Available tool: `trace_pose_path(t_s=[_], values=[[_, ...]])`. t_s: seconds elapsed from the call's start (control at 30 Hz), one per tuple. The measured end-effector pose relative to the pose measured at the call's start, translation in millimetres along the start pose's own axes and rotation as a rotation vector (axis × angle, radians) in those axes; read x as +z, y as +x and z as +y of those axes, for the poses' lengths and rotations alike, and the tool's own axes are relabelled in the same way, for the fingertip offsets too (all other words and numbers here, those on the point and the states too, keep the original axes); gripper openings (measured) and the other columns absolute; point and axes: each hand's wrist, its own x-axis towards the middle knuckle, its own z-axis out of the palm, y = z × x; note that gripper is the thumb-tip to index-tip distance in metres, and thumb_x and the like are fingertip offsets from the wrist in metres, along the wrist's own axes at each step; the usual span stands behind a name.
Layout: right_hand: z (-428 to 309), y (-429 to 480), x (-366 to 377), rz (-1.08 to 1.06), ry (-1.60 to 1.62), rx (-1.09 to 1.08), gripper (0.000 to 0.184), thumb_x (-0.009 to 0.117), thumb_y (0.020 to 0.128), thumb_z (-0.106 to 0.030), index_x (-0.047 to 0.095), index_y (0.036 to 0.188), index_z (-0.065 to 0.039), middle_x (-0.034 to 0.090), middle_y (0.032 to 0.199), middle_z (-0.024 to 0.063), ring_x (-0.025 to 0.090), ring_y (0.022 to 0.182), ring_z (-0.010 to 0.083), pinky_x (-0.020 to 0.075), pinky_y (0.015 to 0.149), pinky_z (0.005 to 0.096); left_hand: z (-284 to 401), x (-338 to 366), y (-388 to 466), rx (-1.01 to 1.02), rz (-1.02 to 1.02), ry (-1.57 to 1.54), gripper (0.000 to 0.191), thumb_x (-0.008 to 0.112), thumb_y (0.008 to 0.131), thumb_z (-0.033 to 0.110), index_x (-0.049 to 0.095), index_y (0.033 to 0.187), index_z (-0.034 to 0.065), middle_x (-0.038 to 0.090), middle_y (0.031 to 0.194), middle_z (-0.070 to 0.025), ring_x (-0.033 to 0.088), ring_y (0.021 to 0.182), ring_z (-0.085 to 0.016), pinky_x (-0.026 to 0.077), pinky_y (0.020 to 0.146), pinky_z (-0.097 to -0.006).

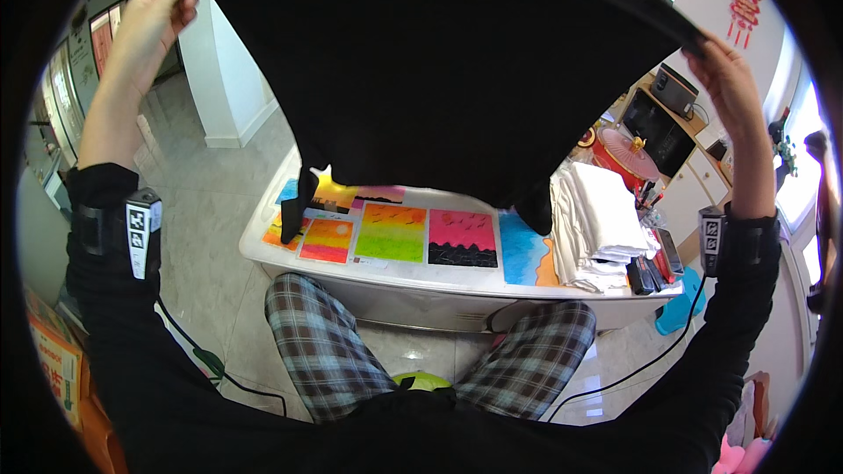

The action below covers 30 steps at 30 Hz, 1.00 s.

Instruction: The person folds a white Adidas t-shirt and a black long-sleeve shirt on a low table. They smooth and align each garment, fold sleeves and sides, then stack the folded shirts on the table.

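A black cloth garment (421,79) is stretched wide in the air between my two raised hands. My left hand (155,10) pinches its upper left corner, and my right hand (724,72) grips the upper right corner. The garment sags in the middle, and its narrower lower ends dangle over the table (395,283). One dark end hangs in front of the colourful pictures at the left; another falls beside a stack of folded white cloth (593,210). The garment's far side is hidden from me.
Several bright landscape pictures (393,234) lie along the tabletop. Small boxes and a phone (668,250) sit right of the white stack, with a red lidded container (622,155) behind. A blue stool (681,303) stands by the table's right end. A white pillar (220,79) rises at the left.
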Motion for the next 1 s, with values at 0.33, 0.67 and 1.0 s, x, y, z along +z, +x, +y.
trace_pose_path(t_s=[0.33,0.67,1.0], values=[[-23.6,29.5,-11.3,0.048,0.151,-0.099,0.029,0.052,0.090,-0.016,0.051,0.113,0.001,0.058,0.103,0.0174,0.060,0.098,0.0190,0.0512,0.084,0.0233,16.9,-9.9,37.9,-0.126,-0.144,-0.163,0.038,0.036,0.096,0.026,0.047,0.118,-0.0022,0.055,0.118,-0.0127,0.056,0.101,-0.013,0.047,0.081,-0.0217],[30.2,107.4,71.2,0.301,0.394,-0.039,0.026,0.040,0.093,-0.009,0.046,0.116,0.001,0.055,0.105,0.0134,0.053,0.105,0.0202,0.0402,0.099,0.0312,-39.9,64.7,78.9,-0.065,0.069,-0.296,0.037,0.026,0.098,0.026,0.037,0.126,0.0041,0.046,0.125,-0.0128,0.040,0.121,-0.022,0.030,0.104,-0.0409],[75.3,20.2,75.7,0.218,0.019,-0.244,0.022,0.045,0.089,-0.007,0.053,0.109,-0.002,0.053,0.099,0.0083,0.053,0.080,0.0139,0.0459,0.071,0.0231,-87.7,34.4,21.7,-0.098,0.028,-0.420,0.032,0.036,0.095,0.026,0.049,0.118,0.0074,0.051,0.120,-0.0057,0.045,0.114,-0.018,0.031,0.102,-0.0398]])
